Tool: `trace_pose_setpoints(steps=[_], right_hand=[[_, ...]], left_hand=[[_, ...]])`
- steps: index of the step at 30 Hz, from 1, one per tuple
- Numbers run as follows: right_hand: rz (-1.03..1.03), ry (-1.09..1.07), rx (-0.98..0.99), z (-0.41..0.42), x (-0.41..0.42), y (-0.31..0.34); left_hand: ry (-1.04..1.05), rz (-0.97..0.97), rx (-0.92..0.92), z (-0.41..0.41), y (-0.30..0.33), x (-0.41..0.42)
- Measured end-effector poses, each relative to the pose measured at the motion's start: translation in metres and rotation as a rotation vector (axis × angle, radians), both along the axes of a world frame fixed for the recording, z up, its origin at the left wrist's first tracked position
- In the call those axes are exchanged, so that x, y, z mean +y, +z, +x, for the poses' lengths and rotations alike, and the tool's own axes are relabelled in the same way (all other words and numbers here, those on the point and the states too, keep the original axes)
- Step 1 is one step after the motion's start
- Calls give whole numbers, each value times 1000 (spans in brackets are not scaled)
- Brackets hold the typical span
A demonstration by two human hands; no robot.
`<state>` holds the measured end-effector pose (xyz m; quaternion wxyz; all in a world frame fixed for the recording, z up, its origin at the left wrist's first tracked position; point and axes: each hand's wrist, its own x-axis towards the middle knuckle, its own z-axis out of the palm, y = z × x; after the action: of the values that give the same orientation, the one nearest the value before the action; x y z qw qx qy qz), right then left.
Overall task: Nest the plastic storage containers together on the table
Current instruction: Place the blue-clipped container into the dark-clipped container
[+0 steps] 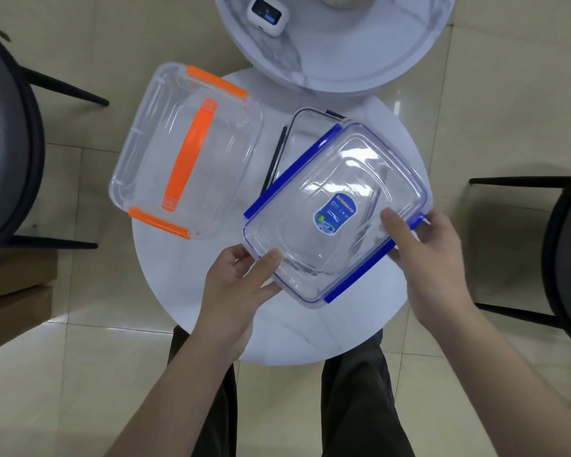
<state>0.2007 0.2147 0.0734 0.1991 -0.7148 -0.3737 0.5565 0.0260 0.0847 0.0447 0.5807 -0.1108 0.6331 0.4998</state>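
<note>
While I am standing over the small round table [277, 338], I am writing down how each thing is sitting, from the biggest to the smallest.

Orange container [185, 150]: it is lying on the far left part of the table, a little over the edge, well apart from both my hands. It is looking like thin clear plastic, so I am expecting it to be light and a bit flexible, and smooth enough to slip; the orange clips on the two short ends are seeming the surest places to hold.

Blue container [337, 212]: I am holding it just above the near right part of the table, tilted, with the sticker facing me. It is feeling to my judgement stiff at the rim and light, so I am gripping the rim and not the thin walls.

Black-rimmed container [297, 133]: it is mostly hiding behind the blue one; I cannot tell its depth.

Left hand [234, 291]: it is half closed on the near corner, thumb on top, fingers underneath.

Right hand [422, 245]: it is closing around the right short end beside the blue clip, thumb pressing on the lid.
</note>
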Motion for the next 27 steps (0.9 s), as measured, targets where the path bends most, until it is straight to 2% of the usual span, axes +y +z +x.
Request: trace_pose_setpoints(steps=[4, 12, 17, 27], right_hand=[[-35, -6, 60, -9, -11, -9], [30, 23, 93, -17, -21, -28], [55, 72, 75, -14, -19, -38], [114, 149, 34, -12, -13, -56]], left_hand=[[55, -10, -13, 12, -4, 8], [68, -68, -2, 21, -9, 22], [-25, -139, 47, 27, -18, 18], [-177, -144, 146, 28, -29, 16]])
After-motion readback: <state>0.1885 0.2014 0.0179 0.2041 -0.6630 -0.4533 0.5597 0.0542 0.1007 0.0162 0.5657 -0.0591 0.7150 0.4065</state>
